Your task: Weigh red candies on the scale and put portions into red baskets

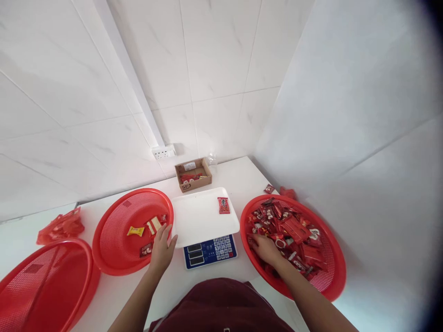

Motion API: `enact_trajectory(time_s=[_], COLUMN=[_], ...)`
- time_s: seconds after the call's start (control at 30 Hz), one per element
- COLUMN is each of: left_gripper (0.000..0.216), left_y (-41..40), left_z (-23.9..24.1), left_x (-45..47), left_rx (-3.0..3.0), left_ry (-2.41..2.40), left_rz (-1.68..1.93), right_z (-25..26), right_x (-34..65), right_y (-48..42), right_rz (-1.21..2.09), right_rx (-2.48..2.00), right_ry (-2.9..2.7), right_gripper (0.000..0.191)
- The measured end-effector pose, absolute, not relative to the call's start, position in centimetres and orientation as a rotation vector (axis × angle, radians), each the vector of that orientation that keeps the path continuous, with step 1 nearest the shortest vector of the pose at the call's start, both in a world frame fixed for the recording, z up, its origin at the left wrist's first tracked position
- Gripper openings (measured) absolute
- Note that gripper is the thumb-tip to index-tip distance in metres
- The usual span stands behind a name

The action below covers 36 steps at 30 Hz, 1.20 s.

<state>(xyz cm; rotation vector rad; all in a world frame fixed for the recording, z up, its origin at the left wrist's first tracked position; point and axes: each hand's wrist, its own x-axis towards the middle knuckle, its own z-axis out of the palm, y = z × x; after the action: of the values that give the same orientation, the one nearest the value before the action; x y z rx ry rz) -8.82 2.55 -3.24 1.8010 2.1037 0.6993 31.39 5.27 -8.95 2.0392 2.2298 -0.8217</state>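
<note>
My left hand (162, 246) rests over the right rim of a red plastic basket (114, 203), thumb and fingers apart, holding nothing I can see. In that basket lie a yellow packet (135, 231), a cream-coloured packet (154, 225) and a dark red one (146, 250). My right hand (265, 249) reaches into another red basket (334, 272) heaped with red snack packets (296, 229). Its fingers are curled among them at the left side, and what they grip is hidden. Between the baskets, one red packet (223, 205) lies on the white tray (197, 219) of a digital scale (210, 251).
Behind the tray, a small cardboard box (194, 185) holds several packets. A further red basket (88, 276) stands at the lower left, with a red plastic bag (62, 226) behind it. One small packet (269, 188) lies near the right wall. A socket (164, 152) is on the back wall.
</note>
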Motion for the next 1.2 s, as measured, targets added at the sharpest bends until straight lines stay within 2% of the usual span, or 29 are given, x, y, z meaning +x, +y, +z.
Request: enact_trajectory(time_s=[0.17,0.33,0.5,0.63,0.77,1.0,1.1,1.2], left_gripper=[0.039,0.035,0.038,0.045,0.053,0.033,0.04,0.056], left_y=[2.4,1.5,3.3,7.8,13.3,16.7,15.3,13.0], left_z=[-3.5,-3.5,-2.4,-1.3,-0.8,-1.8,-2.0,-2.0], left_x=[-7.5,-6.1,-2.5,2.8,7.6,9.1,7.8,5.8], left_rx=[1.908,1.957,2.043,2.136,2.141,2.116,2.057,1.823], left_ry=[2.021,1.931,1.713,1.47,1.491,1.511,1.536,1.558], left_rz=[0.819,0.76,0.583,0.416,0.268,0.193,0.243,0.481], right_z=[-8.8,-9.1,-9.2,-9.8,-10.1,-9.1,-9.4,-9.8], right_x=[31.1,29.9,30.5,30.9,31.0,31.9,32.2,32.3], right_y=[7.8,8.2,6.8,5.8,4.6,1.8,2.0,3.5], right_rz=[-0.6,-0.593,-0.643,-0.772,-0.918,-1.035,-1.0,-0.829], right_rx=[2.243,2.147,2.029,1.986,1.993,1.989,2.075,2.336], right_ry=[2.107,1.915,2.042,2.143,2.26,2.316,2.282,2.257], right_gripper=[0.058,0.069,0.063,0.059,0.051,0.031,0.035,0.047])
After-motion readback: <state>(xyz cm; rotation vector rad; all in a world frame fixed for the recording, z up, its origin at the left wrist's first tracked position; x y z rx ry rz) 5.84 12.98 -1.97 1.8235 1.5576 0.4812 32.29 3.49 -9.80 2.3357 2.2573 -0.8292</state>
